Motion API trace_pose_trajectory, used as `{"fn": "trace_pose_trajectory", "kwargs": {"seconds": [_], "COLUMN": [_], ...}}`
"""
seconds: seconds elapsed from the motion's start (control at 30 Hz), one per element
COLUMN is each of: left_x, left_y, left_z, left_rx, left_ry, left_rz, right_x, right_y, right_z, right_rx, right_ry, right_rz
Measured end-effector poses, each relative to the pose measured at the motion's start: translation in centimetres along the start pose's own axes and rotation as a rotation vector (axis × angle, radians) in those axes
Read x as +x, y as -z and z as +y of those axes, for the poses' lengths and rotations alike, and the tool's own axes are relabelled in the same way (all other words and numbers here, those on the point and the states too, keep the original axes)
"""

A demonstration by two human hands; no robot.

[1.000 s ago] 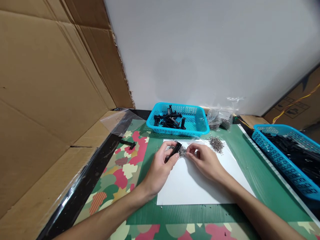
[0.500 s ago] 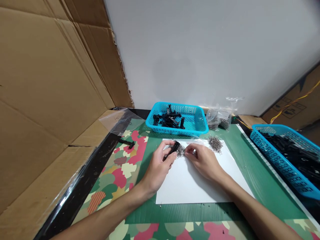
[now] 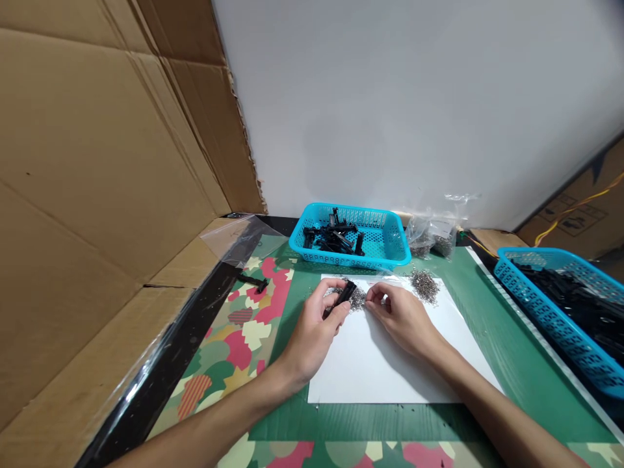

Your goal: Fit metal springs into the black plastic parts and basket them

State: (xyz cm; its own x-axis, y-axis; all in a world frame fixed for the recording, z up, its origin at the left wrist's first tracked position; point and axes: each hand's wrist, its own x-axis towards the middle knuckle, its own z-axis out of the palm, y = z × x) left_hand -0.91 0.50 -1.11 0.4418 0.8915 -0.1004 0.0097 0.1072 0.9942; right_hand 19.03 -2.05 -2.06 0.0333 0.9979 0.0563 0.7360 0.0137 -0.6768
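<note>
Your left hand (image 3: 314,325) grasps a black part (image 3: 342,296), thumb nearest you and fingers behind, tilted with its upper end toward the worktop's (image 3: 287,419) back edge; that grip probably leaves the end uncovered for the other hand. Your right hand (image 3: 402,318) is just beside it, not touching the part, thumb and fingertips drawn together by the left pile (image 3: 358,299) of metal bits (whether a bit is pinched there is too small to tell). The right pile (image 3: 425,286) lies at the paper's (image 3: 385,374) back right corner; white presumably makes such bits easy to spot. The back basket (image 3: 350,259), partly filled with black pieces, stands near the worktop's back edge, likely to keep the paper free; bags (image 3: 431,240) sit at its right end. The fuller basket (image 3: 541,309) stands along the right edge, apart from your forearms. A loose part (image 3: 253,282) lies toward the left edge.
</note>
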Motion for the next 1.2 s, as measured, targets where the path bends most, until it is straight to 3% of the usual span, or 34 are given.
{"fn": "trace_pose_trajectory", "kwargs": {"seconds": [0.5,0.77,1.07,1.2], "left_x": [-0.3,-0.3,-0.6,-0.7], "left_y": [-0.2,-0.2,-0.3,-0.3], "left_z": [0.3,0.2,0.4,0.5], "left_rx": [-0.017,0.005,0.009,-0.004], "left_ry": [-0.003,-0.032,-0.012,-0.013], "left_rz": [-0.021,-0.023,-0.017,-0.017], "right_x": [0.5,0.9,1.2,1.0], "right_y": [-0.1,-0.2,0.2,0.4], "right_z": [0.3,1.1,1.1,0.9], "right_rx": [0.003,0.148,0.501,0.414], "right_ry": [-0.018,0.006,-0.022,-0.013], "right_rz": [-0.026,-0.063,-0.066,-0.051]}}
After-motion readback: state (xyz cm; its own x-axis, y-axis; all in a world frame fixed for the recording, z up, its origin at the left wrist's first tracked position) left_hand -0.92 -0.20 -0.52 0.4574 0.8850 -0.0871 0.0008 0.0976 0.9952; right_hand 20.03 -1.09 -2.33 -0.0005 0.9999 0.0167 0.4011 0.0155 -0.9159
